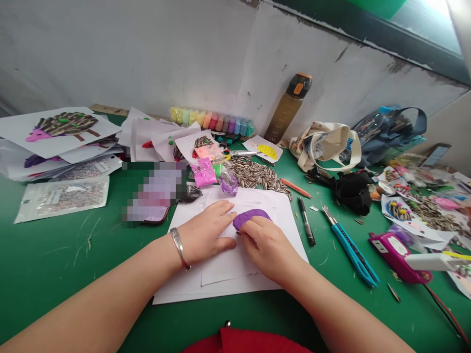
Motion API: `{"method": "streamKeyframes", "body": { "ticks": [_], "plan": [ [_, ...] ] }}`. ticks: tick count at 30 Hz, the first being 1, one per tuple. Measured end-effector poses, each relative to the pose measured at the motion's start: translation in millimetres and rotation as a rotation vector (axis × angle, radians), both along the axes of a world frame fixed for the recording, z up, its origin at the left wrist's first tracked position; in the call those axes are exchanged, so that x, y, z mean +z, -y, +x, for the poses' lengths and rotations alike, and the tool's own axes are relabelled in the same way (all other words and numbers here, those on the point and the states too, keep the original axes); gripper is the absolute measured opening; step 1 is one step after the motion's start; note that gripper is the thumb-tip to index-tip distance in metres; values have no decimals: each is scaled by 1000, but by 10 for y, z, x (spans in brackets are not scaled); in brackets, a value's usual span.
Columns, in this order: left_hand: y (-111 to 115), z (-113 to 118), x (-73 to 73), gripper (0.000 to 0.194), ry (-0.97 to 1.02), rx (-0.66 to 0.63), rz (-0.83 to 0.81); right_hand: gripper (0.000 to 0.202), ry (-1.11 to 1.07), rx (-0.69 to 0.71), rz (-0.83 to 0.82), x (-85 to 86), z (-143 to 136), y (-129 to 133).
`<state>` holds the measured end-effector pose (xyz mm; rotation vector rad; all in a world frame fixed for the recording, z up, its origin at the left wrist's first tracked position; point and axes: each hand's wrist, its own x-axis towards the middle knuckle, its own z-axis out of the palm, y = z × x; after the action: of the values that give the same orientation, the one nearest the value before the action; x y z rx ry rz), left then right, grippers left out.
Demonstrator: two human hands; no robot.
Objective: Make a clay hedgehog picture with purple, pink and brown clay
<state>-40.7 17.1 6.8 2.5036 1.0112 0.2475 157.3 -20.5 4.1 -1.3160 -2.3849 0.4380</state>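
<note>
A flat purple clay shape (253,216) lies on white paper (224,267) in front of me. My left hand (206,233) rests on the paper to the left of the clay, its fingers spread and holding nothing. At the lower edge of the clay, my right hand (267,245) has its fingers pinched together over something small and dark that is mostly hidden. Beyond the paper lies a pile of striped sunflower seeds (253,172), with a purple clay packet (228,183) and a pink packet (203,172) at its left.
To the right lie a black pen (306,221), a blue utility knife (351,247) and a magenta glue gun (399,255). A bottle (287,110) stands by the wall. Finished hedgehog pictures (66,128) are stacked at the left, near a phone (156,191).
</note>
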Motion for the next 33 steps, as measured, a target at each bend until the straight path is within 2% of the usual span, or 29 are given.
{"method": "streamKeyframes", "body": {
  "ticks": [12, 19, 26, 33],
  "plan": [
    [8, -21, -22, 52, 27, 2, -18, 18, -81, 16, -30, 26, 98, -78],
    [34, -24, -40, 55, -26, 0, -20, 15, -155, -134, -120, 137, 283, -164],
    [73, -7, -18, 56, -117, -23, 2, 16, -153, -154, -147, 154, 347, -200],
    [77, 1, -21, 46, -136, -48, 14, 16, -186, -225, -124, 153, 415, -256]
  ]
}}
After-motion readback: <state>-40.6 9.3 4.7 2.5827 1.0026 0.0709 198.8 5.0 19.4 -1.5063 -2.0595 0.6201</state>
